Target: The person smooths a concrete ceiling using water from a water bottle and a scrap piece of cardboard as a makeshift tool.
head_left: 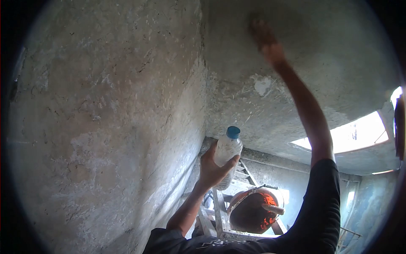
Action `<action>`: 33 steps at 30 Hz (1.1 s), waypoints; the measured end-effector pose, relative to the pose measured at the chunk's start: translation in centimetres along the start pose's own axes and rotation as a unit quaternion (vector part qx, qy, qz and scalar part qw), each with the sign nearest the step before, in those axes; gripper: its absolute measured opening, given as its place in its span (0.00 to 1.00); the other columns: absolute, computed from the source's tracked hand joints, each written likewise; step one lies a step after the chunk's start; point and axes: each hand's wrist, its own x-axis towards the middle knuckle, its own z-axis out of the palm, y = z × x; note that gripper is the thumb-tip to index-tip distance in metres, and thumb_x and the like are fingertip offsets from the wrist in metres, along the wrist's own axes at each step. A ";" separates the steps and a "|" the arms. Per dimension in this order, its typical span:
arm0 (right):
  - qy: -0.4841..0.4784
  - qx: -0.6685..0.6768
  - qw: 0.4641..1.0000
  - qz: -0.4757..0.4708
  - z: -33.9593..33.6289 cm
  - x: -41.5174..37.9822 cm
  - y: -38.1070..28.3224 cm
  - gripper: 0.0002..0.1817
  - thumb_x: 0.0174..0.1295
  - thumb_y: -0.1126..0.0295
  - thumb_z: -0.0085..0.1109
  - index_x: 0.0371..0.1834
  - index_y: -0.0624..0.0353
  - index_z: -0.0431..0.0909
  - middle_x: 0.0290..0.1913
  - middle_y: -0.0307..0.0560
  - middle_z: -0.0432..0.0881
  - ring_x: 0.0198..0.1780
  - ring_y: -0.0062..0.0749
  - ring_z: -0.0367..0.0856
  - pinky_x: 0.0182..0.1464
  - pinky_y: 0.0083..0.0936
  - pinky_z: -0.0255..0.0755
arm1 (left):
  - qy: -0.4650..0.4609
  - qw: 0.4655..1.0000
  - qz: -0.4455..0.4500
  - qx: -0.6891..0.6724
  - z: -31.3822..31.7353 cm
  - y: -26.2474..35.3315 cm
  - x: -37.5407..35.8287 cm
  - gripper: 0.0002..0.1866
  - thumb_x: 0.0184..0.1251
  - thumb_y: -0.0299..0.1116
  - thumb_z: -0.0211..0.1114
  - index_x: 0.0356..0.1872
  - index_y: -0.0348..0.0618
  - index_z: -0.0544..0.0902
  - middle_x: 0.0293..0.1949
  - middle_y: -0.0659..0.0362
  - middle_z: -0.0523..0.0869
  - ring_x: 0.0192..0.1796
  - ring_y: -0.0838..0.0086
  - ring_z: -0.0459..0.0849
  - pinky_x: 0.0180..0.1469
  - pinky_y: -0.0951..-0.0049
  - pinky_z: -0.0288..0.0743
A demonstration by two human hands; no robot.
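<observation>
Beyond and below the bottle (229, 151) are a wooden frame (219, 209) and a bucket (268, 199) with a handle (273, 209) inside; rightward, a bright opening (359, 131). The bottle leans slightly right, long axis near upright, blue cap (233, 132) uppermost, the left hand's (210, 168) fingers wrapped round it. Above it, the right hand's (266, 38) blurred fingers cannot be read.

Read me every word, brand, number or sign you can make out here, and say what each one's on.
No text is readable.
White print on the dark shirt: too blurred to read.
Bottle in the left hand: no lettering I can make out.
Bucket: none I can make out.
</observation>
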 end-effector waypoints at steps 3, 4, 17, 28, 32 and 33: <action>-0.156 0.060 0.985 -0.053 2.8 -8.1 -6.1 0.35 0.52 0.80 0.53 0.69 0.58 0.65 0.69 0.55 0.68 0.68 0.44 0.69 0.70 0.34 0.66 | -0.002 1.000 0.005 0.007 0.2 0.1 -0.3 0.25 0.54 0.42 0.75 0.50 0.42 0.78 0.40 0.52 0.87 0.42 0.65 0.88 0.46 0.64 0.81; -0.161 0.065 0.978 -0.115 4.5 -10.3 -6.7 0.29 0.51 0.80 0.55 0.61 0.59 0.72 0.64 0.54 0.73 0.64 0.44 0.74 0.67 0.35 0.69 | -0.003 1.000 0.007 0.006 0.4 0.0 -0.3 0.25 0.54 0.41 0.75 0.51 0.42 0.78 0.40 0.52 0.88 0.42 0.65 0.88 0.46 0.65 0.81; 0.010 0.023 0.999 0.030 0.5 -2.3 -1.0 0.32 0.51 0.80 0.58 0.65 0.51 0.73 0.74 0.42 0.63 0.75 0.41 0.57 0.71 0.33 0.65 | -0.009 0.999 -0.025 0.020 0.8 -0.8 -0.6 0.26 0.55 0.43 0.74 0.52 0.41 0.78 0.41 0.50 0.87 0.44 0.64 0.88 0.48 0.63 0.80; 0.113 0.105 0.987 0.033 -6.1 1.9 -2.7 0.31 0.46 0.89 0.58 0.59 0.57 0.77 0.65 0.48 0.75 0.66 0.45 0.73 0.69 0.41 0.68 | 0.000 1.000 -0.018 0.002 -0.1 -1.0 -1.1 0.26 0.53 0.40 0.76 0.52 0.41 0.78 0.41 0.51 0.87 0.43 0.65 0.88 0.47 0.66 0.81; 0.113 0.067 0.990 0.051 -1.9 0.6 -1.6 0.36 0.48 0.88 0.55 0.65 0.55 0.72 0.70 0.46 0.69 0.70 0.45 0.68 0.70 0.40 0.66 | -0.003 0.999 -0.016 0.028 0.4 -1.2 -0.8 0.26 0.54 0.42 0.75 0.50 0.40 0.78 0.40 0.51 0.87 0.42 0.64 0.88 0.46 0.65 0.80; 0.054 0.067 0.996 0.036 -0.3 -1.8 -2.8 0.33 0.50 0.84 0.56 0.65 0.56 0.72 0.71 0.49 0.67 0.70 0.46 0.67 0.71 0.39 0.64 | -0.002 0.999 -0.014 0.029 0.3 -1.2 -0.7 0.26 0.54 0.42 0.75 0.50 0.40 0.78 0.40 0.51 0.87 0.42 0.64 0.88 0.46 0.65 0.80</action>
